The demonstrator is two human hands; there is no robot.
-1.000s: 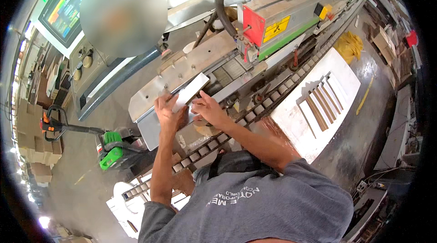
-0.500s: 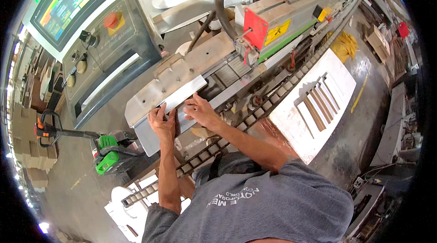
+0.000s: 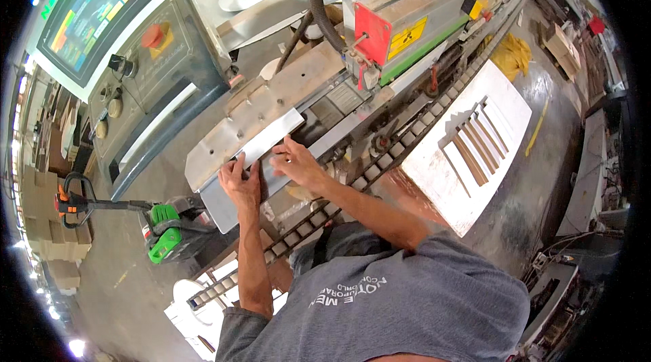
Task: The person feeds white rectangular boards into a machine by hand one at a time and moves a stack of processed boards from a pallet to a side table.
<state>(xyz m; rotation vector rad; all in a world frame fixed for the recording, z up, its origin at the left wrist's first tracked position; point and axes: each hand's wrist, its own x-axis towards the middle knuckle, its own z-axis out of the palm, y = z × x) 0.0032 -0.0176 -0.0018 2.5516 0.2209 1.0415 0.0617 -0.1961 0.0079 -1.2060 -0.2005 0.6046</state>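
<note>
Both my hands are over the bed of a long woodworking machine. My left hand (image 3: 241, 184) rests at the lower end of a bright, pale strip (image 3: 277, 135) along the machine's guide. Its fingers are bent and spread, and the fingertips touch that strip's edge, with the thumb apart. Just to the right, my right hand (image 3: 300, 167) has loosely bent fingers, the forefinger reaching toward the strip's near edge. A gap shows between its finger and thumb. Beneath both hands runs the grey metal bed (image 3: 224, 209). Anything small under the fingers is hidden.
Beyond the right hand stand a red guard plate (image 3: 373, 33) and a grey hose (image 3: 319, 6). A segmented feed chain (image 3: 369, 175) runs between me and the bed. Brown strips (image 3: 471, 152) lie on a white board (image 3: 441, 196). At left are a control panel (image 3: 159, 67) and green pallet jack (image 3: 165, 243).
My view has shifted slightly, so the machine sits a little further left and higher. Both hands stay nearly in place, with the right fingers slightly more bent.
</note>
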